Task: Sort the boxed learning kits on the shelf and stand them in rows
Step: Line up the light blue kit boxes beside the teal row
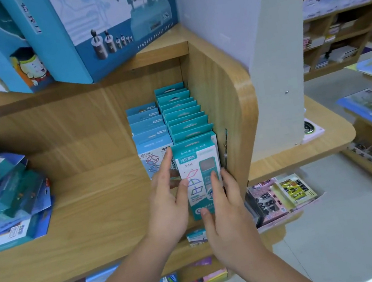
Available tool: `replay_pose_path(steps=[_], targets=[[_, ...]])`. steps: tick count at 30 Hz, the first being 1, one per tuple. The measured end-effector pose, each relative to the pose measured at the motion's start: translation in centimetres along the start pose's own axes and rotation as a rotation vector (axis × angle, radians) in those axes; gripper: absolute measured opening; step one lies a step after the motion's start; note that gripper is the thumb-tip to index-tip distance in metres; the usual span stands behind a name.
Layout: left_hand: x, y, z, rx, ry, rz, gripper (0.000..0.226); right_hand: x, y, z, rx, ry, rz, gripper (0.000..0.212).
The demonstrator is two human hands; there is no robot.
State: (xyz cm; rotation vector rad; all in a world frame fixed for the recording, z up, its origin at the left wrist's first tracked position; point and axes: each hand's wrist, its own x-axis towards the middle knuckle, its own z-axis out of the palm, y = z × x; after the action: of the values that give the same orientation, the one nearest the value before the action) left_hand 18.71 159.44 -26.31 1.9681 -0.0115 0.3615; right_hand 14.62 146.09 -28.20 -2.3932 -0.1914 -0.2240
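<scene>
Two rows of boxed kits stand upright at the right end of the wooden shelf (95, 220). The right row is teal boxes (185, 116), the left row light blue boxes (148, 127). The front teal box (194, 161) stands against the shelf's side wall. My left hand (168, 200) touches its left edge with straight fingers, thumb on its face. My right hand (226, 212) lies on its right front with straight fingers, thumb at its lower edge. A loose heap of mixed blue and teal boxes (7, 197) lies at the shelf's left end.
Large blue boxes (93, 33) stand on the shelf above. The wooden side wall (232, 113) bounds the rows on the right. Lower shelves hold small packets (285, 195). More shelving (341, 16) stands across the aisle at right.
</scene>
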Motion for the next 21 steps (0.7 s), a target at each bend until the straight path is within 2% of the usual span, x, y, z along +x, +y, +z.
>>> replay_pose_path(steps=[7, 16, 21], targets=[[0.5, 0.2, 1.2, 0.058, 0.015, 0.011, 0.075, -0.7, -0.1, 0.5, -0.067, 0.07, -0.067, 0.068], [0.6, 0.0, 1.2, 0.077, 0.008, 0.029, 0.07, 0.1, 0.7, 0.2, 0.043, -0.009, -0.043, 0.069], [0.2, 0.2, 0.4, 0.044, -0.044, -0.006, 0.077, -0.3, 0.1, 0.2, 0.068, 0.056, -0.053, 0.061]])
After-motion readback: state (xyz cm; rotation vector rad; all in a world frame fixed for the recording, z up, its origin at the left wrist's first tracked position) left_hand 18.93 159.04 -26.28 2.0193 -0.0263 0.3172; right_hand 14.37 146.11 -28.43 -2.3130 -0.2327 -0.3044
